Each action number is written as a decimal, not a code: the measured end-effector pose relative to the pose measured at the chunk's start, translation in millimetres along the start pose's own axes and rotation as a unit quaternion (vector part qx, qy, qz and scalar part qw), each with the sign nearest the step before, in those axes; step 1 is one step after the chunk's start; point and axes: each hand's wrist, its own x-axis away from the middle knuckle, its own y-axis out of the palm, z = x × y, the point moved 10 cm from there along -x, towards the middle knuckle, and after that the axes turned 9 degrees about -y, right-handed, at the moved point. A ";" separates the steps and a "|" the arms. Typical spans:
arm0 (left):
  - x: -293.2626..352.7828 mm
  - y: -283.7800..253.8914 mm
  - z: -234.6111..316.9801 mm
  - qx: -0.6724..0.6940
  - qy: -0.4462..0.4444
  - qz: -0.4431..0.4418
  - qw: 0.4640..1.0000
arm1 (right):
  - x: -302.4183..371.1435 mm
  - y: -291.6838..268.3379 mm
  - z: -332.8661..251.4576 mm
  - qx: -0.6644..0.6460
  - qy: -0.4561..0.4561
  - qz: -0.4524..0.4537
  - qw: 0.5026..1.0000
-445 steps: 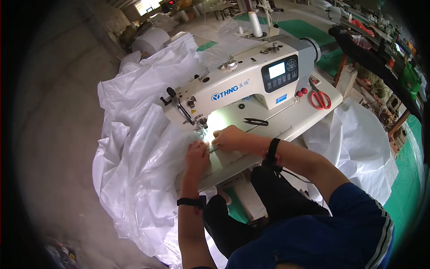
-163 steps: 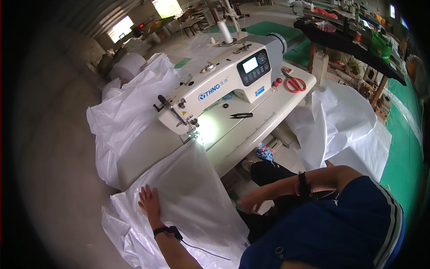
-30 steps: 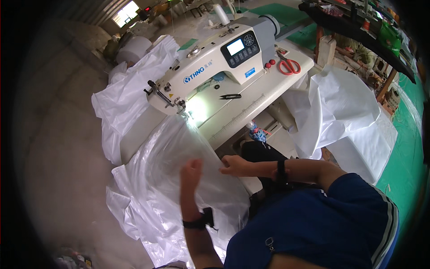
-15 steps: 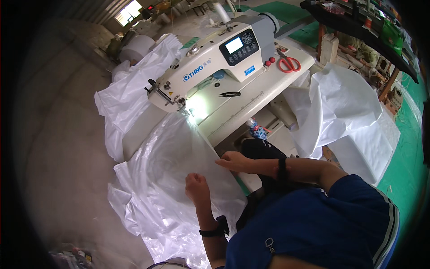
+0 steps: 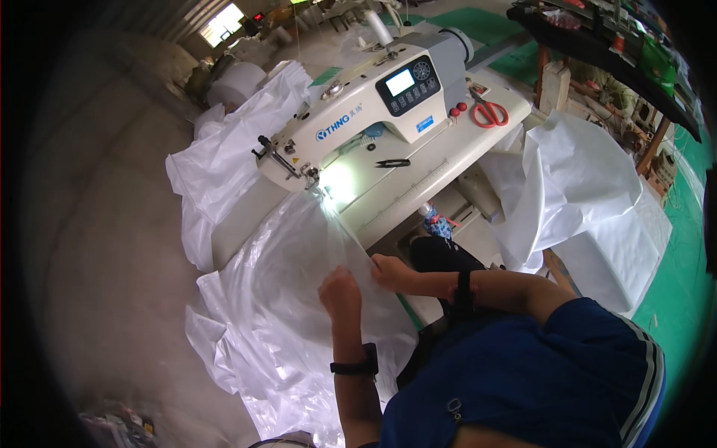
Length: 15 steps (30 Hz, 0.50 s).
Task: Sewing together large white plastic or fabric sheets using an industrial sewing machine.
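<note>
A white sewing machine (image 5: 373, 104), its lamp lit at the needle, stands on a pale table. From under its needle a thin, translucent white plastic sheet (image 5: 291, 261) spreads toward me and hangs down in folds at the left. My right hand (image 5: 392, 274) is closed on the sheet's right edge, fingers pinched together. To its left, my left hand (image 5: 341, 295) is curled closed over the sheet, slightly blurred; its fingertips are hidden, so what it grips does not show. Black bands circle both forearms.
Black thread snips (image 5: 393, 163) lie on the machine bed (image 5: 429, 175). Red-handled scissors (image 5: 489, 114) and two small red balls (image 5: 458, 109) rest farther right. White sheeting (image 5: 575, 187) is heaped at the right, with another white pile (image 5: 224, 149) behind the machine's left end.
Both hands have moved up along the sheet toward the needle, the left one farther. My right fingers have closed on the edge. The whole view has shifted slightly.
</note>
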 end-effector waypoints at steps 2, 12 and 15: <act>2.9 22.0 14.9 -0.006 0.043 -0.053 0.998 | -2.5 -2.3 -4.0 -0.017 -0.019 0.005 1.000; 32.0 30.6 43.5 0.077 0.137 -0.036 0.987 | -37.8 -8.8 -0.8 -0.035 0.004 -0.012 0.999; 23.3 36.0 31.4 0.087 0.125 -0.109 0.982 | -45.1 -8.1 -0.5 0.015 -0.029 0.060 0.998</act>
